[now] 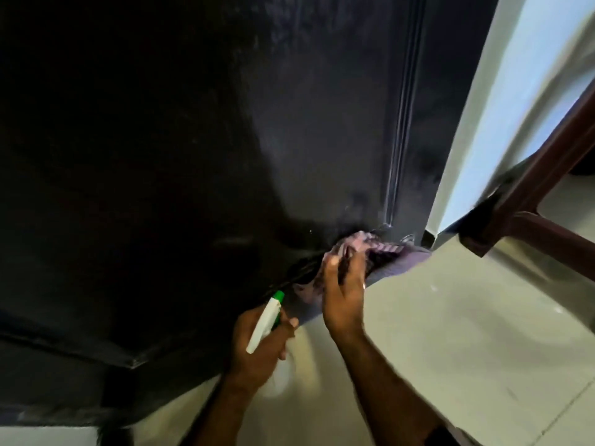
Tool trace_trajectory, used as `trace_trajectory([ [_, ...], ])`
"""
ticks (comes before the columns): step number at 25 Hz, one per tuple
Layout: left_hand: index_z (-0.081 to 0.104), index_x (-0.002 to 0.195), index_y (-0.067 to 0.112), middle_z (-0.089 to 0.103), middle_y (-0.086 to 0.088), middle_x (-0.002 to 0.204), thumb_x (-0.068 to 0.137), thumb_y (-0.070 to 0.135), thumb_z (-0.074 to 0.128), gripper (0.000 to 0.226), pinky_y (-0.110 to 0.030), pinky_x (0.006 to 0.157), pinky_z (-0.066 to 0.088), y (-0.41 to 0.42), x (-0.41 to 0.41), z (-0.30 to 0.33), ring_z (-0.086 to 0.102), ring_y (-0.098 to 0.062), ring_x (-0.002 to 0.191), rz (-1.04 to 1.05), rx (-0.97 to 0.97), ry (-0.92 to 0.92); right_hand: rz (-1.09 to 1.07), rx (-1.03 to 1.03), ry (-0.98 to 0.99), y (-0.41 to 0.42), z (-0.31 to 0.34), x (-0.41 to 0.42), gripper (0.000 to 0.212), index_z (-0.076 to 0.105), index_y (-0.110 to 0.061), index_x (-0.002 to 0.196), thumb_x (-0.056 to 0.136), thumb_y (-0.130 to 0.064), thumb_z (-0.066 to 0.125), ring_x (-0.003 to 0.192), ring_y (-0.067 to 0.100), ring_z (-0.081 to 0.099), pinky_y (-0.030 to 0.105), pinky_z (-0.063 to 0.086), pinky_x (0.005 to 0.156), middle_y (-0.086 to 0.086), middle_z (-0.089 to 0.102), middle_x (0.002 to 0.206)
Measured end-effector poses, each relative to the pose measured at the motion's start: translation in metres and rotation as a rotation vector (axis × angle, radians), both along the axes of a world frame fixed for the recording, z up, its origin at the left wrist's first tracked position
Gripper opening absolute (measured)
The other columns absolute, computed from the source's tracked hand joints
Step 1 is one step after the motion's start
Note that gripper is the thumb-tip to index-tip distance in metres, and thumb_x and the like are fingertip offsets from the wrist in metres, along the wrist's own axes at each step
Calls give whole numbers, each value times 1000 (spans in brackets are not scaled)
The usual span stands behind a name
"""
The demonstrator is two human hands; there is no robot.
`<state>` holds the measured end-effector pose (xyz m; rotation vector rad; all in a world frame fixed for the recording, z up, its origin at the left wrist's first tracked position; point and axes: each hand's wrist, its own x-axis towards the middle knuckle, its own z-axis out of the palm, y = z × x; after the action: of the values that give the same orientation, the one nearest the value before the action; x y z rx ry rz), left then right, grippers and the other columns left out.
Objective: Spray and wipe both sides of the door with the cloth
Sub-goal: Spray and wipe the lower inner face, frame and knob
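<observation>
A pale tiled floor (467,333) is seen from above at the foot of a dark door (161,140), whose glossy black face fills the left and centre of the view and carries a vertical moulded groove toward its right edge. At the lower left the bottom edge of the door is met by the floor, and faint streaks are seen on the panel higher up. Just below the door's bottom rail, the left hand (257,346) is wrapped around a spray bottle (265,320), with fingers curled about its neck; the white trigger head and green nozzle are pointed up at the door, while the bottle's pale body is largely blurred beneath the hand. Just to the right, the right hand (343,294) is closed on a purplish striped cloth (380,255), which is bunched and pressed against the lowest part of the door near its right corner, touching the floor line. Further right, a light blue-white wall (515,107) is seen beside the door edge, and a dark brown wooden frame (531,201), possibly furniture, is seen slanting across the far right above the tiles.
</observation>
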<state>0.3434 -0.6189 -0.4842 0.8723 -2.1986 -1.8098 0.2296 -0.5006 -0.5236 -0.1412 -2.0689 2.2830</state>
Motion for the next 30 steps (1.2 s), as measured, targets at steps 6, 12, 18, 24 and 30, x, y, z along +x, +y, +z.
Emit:
trace_trajectory([
  [6,70,86,14,71,-10,74,82,9,88,20,-26,54,52,5,9,-51,62,-13,56,-4,73,-119,19,-375,-229,37,-40,4,42,59,-15,151,112,-4,47,129,24,65,44,56,109,7,67,143],
  [12,60,87,13,60,-13,61,83,-4,84,29,-26,47,48,-4,8,-62,52,-17,46,147,108,-43,-398,-113,-66,39,-38,-32,19,78,-16,104,89,-6,73,81,12,68,36,58,82,-5,75,90],
  [18,59,108,-6,64,-14,65,82,-6,82,35,-24,46,49,-19,7,-73,56,-13,45,170,144,18,-84,369,407,-33,-31,16,11,61,-15,90,97,-11,69,79,15,50,32,46,72,3,57,87],
  [24,70,87,0,67,-4,60,72,2,92,26,-24,51,51,-9,-28,-56,59,-11,45,-44,64,141,-258,186,257,47,-28,-93,9,62,-26,88,95,-26,69,75,17,60,42,57,74,-1,64,80],
  [30,76,71,20,66,-17,61,78,7,87,18,-27,49,51,6,-46,-42,55,-19,45,-160,96,235,-38,389,394,33,-29,-78,20,51,-27,88,85,-15,67,76,18,51,30,51,75,1,57,83],
])
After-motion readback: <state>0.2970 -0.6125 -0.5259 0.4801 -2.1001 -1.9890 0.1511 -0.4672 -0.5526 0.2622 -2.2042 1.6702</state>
